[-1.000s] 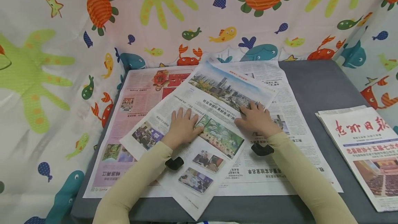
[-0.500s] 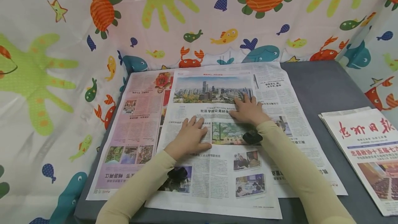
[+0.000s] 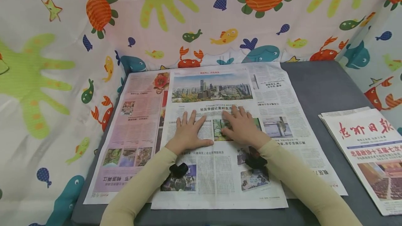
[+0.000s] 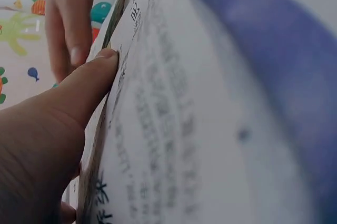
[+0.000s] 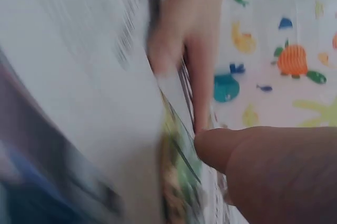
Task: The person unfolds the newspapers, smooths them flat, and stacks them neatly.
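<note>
A single newspaper page [image 3: 201,173] with a city skyline photo lies upright to the viewer on top of a wider spread newspaper [image 3: 132,132]. My left hand [image 3: 190,133] rests on the page left of its middle, fingers spread and thumb pointing right. Right of the middle, my right hand [image 3: 243,126] lies across the green photo, its fingers extended. In the left wrist view the left thumb [image 4: 89,84] touches the paper. The right wrist view is blurred; the right hand [image 5: 274,166] is against the page there, with the left hand [image 5: 184,29] beyond.
A folded stack of newspapers [image 3: 367,156] with a red title lies at the right of the grey table [image 3: 314,86]. A curtain [image 3: 207,13] printed with sea animals hangs behind and at both sides.
The top page has turned from a slant to nearly straight over the spread newspaper. In the last half second it shifted slightly, and my right hand moved down and left across it.
</note>
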`<action>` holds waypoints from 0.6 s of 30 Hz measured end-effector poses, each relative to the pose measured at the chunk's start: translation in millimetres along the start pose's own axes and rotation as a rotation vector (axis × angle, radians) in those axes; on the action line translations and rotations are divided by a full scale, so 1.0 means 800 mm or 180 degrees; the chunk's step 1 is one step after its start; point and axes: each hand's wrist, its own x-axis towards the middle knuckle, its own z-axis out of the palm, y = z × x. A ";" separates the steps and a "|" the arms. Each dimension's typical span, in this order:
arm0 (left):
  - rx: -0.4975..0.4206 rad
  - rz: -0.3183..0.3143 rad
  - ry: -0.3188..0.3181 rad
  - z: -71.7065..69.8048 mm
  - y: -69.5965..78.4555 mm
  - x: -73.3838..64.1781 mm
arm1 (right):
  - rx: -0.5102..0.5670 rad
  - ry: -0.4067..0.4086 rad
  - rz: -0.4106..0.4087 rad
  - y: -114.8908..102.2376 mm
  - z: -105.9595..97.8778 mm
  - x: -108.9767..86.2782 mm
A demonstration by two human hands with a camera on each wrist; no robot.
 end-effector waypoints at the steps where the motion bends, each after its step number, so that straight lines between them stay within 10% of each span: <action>1: 0.0003 -0.0024 -0.0005 0.000 0.000 0.003 | -0.0029 0.0006 -0.0052 -0.004 0.002 -0.006; 18: -0.0127 -0.0124 0.0005 -0.006 -0.009 0.028 | -0.0101 -0.0041 -0.0036 -0.007 0.019 -0.006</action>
